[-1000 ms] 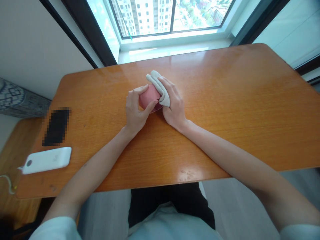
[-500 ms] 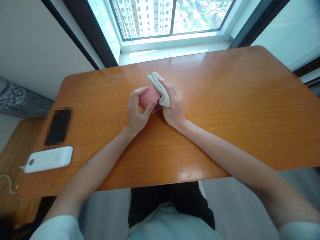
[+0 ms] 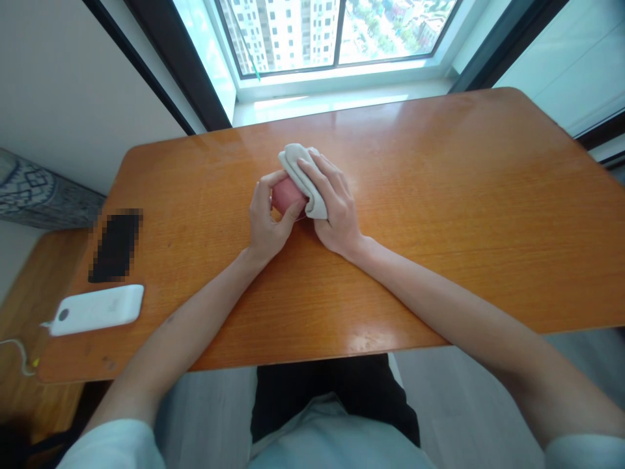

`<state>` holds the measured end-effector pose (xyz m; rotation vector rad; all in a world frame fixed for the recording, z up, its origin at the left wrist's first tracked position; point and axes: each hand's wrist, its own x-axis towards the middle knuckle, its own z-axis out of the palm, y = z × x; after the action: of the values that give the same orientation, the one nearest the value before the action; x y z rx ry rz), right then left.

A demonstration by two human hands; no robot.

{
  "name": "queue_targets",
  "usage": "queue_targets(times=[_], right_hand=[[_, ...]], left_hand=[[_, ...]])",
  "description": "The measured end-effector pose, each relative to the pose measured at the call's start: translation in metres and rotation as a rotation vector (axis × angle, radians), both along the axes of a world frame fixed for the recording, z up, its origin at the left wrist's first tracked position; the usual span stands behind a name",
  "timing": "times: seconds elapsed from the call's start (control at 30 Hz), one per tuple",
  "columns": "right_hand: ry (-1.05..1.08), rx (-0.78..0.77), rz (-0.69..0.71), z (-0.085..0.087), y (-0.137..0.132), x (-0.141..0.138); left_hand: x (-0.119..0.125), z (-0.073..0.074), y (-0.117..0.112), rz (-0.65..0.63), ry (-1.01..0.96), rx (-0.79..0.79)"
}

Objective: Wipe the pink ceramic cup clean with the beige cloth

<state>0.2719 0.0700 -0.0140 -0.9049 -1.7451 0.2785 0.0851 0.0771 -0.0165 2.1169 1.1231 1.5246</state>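
Observation:
A small pink rounded object (image 3: 287, 195), whose exact kind I cannot make out, sits in the grip of my left hand (image 3: 269, 218), with the thumb on its near side and the fingers around its far left. My right hand (image 3: 339, 208) holds a folded white cloth (image 3: 299, 170) and presses it over the pink object's right and far side. The cloth hides much of the pink surface. Both hands are above the middle of the brown wooden table (image 3: 439, 215), close together.
On the table's left part lie a white power-strip-like device (image 3: 97, 310) with a cable and a dark pixelated flat object (image 3: 115, 247). A window (image 3: 336, 39) is beyond the far edge. A patterned grey cushion-like thing (image 3: 43, 189) is at the left.
My right hand has slid the cloth leftward over the pink object, covering more of it. My left hand keeps its hold in the same place.

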Motion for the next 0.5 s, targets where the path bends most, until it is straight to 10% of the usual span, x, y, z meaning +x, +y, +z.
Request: queue_targets(times=[0.5], right_hand=[[0.018,-0.121,0.023,-0.003,0.002,0.0]], left_hand=[[0.0,0.001,0.002,0.026,0.001,-0.001]])
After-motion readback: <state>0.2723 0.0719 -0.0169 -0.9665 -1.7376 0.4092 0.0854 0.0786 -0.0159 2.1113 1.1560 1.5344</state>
